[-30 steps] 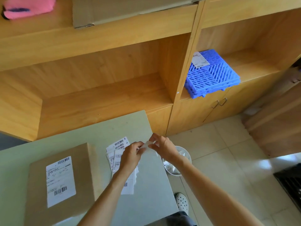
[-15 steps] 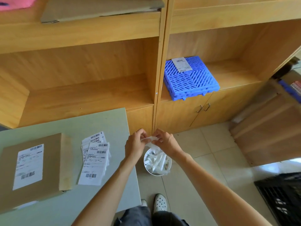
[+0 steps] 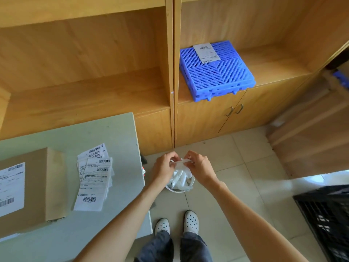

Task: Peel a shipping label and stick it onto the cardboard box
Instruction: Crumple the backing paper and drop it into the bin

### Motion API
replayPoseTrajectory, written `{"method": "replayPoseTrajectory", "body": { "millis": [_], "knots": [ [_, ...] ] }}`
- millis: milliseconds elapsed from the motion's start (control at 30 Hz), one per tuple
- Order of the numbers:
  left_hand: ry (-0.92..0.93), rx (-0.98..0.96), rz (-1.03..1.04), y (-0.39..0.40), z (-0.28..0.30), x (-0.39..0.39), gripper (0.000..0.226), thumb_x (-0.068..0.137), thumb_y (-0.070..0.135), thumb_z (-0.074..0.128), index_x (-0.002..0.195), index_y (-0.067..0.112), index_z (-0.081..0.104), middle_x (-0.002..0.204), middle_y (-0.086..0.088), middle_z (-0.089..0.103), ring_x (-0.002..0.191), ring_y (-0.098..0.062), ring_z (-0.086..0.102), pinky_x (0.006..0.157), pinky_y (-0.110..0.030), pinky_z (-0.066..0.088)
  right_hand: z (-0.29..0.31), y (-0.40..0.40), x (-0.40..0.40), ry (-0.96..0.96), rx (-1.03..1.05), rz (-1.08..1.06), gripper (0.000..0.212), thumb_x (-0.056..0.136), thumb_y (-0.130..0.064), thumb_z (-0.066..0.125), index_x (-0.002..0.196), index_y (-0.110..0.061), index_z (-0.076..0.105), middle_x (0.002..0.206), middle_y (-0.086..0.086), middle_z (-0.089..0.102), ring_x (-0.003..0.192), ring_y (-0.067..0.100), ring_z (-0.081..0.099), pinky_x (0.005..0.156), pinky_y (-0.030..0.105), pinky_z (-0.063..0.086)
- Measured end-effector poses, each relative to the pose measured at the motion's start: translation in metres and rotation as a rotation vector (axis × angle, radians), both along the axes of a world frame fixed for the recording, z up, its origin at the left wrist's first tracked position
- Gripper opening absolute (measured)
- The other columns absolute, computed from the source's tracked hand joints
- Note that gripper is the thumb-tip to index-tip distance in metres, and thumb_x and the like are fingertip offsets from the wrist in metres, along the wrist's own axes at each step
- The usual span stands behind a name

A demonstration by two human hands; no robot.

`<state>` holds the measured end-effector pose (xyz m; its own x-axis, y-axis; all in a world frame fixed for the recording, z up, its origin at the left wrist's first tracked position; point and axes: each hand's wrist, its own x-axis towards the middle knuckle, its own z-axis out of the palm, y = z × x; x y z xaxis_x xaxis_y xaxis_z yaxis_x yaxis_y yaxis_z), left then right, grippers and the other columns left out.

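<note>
The cardboard box [image 3: 43, 186] lies at the left of the grey-green table [image 3: 105, 133], with a white shipping label [image 3: 11, 189] stuck on its top. A loose pile of shipping labels [image 3: 94, 178] sits on the table to the right of the box. My left hand [image 3: 164, 168] and my right hand [image 3: 198, 165] are off the table's right edge, both pinching a crumpled strip of white backing paper [image 3: 180, 162]. They hold it above a small white waste bin [image 3: 179, 183] filled with white paper scraps.
Wooden shelving and a cabinet with two door handles [image 3: 234, 109] stand behind the table. A blue plastic grid tile [image 3: 217, 72] with a label on it rests on the right shelf. A black crate [image 3: 326, 218] sits on the tiled floor at right. My shoes [image 3: 177, 223] stand below the bin.
Both hands carried the backing paper from above the label pile, off the table's right edge, to over the waste bin. The view swung right.
</note>
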<state>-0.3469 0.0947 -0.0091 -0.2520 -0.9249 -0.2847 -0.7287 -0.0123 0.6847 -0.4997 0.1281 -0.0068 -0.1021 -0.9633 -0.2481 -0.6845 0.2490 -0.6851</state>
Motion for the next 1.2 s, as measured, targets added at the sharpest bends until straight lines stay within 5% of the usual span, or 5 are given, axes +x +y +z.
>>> {"method": "replayPoseTrajectory", "body": {
  "millis": [367,600,733,833,1200],
  "knots": [
    [-0.283,-0.449,-0.303,-0.021,-0.056,-0.035,0.025,0.076,0.002,0.07,0.091,0.018,0.06,0.085,0.005,0.064,0.062,-0.019,0.062,0.049,-0.026,0.038,-0.069,-0.025,-0.032,0.107,-0.01,0.06,0.02,0.086,-0.015,0.051,0.104,-0.025,0.046,0.087,0.006,0.071,0.067,0.037,0.064,0.057,0.039,0.055],
    [-0.474,-0.531,-0.36,-0.027,-0.155,-0.046,0.027,0.069,0.009,0.072,0.09,0.024,0.064,0.08,0.007,0.067,0.079,-0.022,0.06,0.07,-0.035,0.04,-0.169,-0.02,-0.042,0.187,-0.081,0.043,0.011,0.087,-0.026,0.068,0.094,-0.023,0.061,0.098,-0.006,0.061,0.094,0.016,0.053,0.054,0.031,0.046],
    [-0.563,-0.447,-0.389,-0.034,-0.206,-0.051,0.017,0.073,0.015,0.068,0.087,0.025,0.064,0.079,0.007,0.073,0.082,-0.022,0.059,0.072,-0.034,0.034,-0.223,-0.023,-0.038,0.188,0.03,-0.043,0.009,0.088,-0.029,0.066,0.095,-0.026,0.061,0.087,-0.003,0.065,0.083,0.021,0.061,0.055,0.028,0.038],
    [-0.604,-0.277,-0.47,-0.038,-0.222,-0.047,0.027,0.085,0.018,0.056,0.111,0.023,0.062,0.098,0.003,0.074,0.105,-0.024,0.058,0.081,-0.037,0.033,-0.248,-0.027,-0.031,0.24,0.164,-0.051,0.012,0.091,-0.033,0.057,0.101,-0.03,0.06,0.085,0.002,0.071,0.081,0.03,0.065,0.06,0.029,0.038],
    [-0.432,0.535,-0.435,-0.039,-0.272,-0.031,0.056,0.096,0.016,0.04,0.148,0.029,0.025,0.141,-0.009,0.049,0.108,-0.029,0.056,0.087,-0.041,0.052,-0.3,-0.014,-0.028,-0.031,0.573,0.052,0.049,0.093,-0.032,0.054,0.14,-0.031,0.045,0.132,-0.008,0.062,0.118,0.023,0.059,0.095,0.037,0.05]
  ]
}}
